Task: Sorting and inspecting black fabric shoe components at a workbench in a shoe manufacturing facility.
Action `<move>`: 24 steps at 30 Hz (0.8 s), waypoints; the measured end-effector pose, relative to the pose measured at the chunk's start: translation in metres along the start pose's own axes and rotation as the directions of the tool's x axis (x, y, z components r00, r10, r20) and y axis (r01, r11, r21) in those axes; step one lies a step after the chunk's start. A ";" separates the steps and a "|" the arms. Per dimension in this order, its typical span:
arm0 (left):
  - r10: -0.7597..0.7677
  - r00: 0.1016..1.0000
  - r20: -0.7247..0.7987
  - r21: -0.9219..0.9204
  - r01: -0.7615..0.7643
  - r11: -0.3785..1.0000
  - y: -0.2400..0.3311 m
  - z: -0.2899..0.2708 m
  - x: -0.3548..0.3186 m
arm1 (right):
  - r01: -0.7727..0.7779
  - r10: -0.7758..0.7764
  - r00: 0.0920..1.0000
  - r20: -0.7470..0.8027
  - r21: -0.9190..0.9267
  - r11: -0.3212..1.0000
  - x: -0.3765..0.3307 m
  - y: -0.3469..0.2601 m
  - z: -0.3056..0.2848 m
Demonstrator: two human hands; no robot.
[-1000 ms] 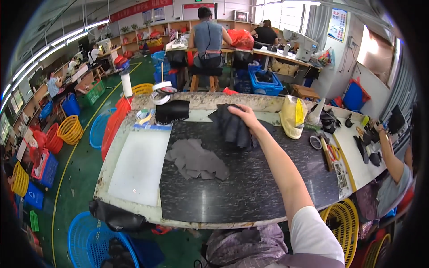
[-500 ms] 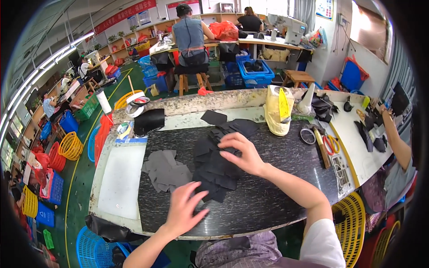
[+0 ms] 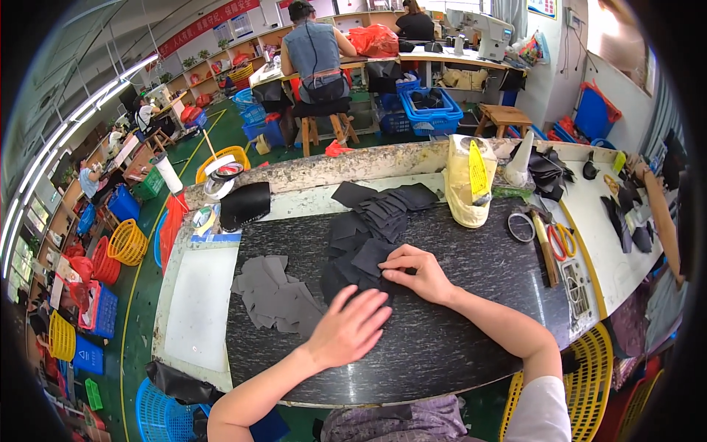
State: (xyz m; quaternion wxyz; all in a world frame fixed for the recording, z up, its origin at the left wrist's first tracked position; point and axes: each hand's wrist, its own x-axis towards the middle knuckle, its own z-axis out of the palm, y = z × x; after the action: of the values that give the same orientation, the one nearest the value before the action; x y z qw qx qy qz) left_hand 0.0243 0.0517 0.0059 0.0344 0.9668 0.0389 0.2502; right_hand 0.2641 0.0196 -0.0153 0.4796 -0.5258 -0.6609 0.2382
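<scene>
Left hand (image 3: 350, 330), outstretched, and right hand (image 3: 420, 275), pinching one, flank the nearest of the black pieces (image 3: 378, 222).

And there it is, a white sleeve (image 3: 539, 409) stopping short on the right arm (image 3: 501, 323), mottled purple-grey cloth (image 3: 398, 422) showing nearest, left hand (image 3: 349, 328) and right hand (image 3: 421, 275) both bare!

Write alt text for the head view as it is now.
A person's right hand touches the edge of a black piece on a spread pile; the left hand, spread open, is close beside it. Grey pieces lie to the left on the dark work surface; scissors lie to the right.
</scene>
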 end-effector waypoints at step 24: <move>-0.369 0.928 -0.047 0.104 0.372 0.922 -0.075 -0.068 -0.118 | 0.650 -0.441 0.754 0.487 -0.455 0.609 0.011 -0.061 0.135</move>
State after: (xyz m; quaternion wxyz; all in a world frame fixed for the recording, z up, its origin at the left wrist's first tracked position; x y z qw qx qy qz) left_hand -0.1165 0.1181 0.0022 0.0265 0.9390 0.2351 0.2495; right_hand 0.1167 0.0354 -0.0189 0.2210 -0.3713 -0.8998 -0.0605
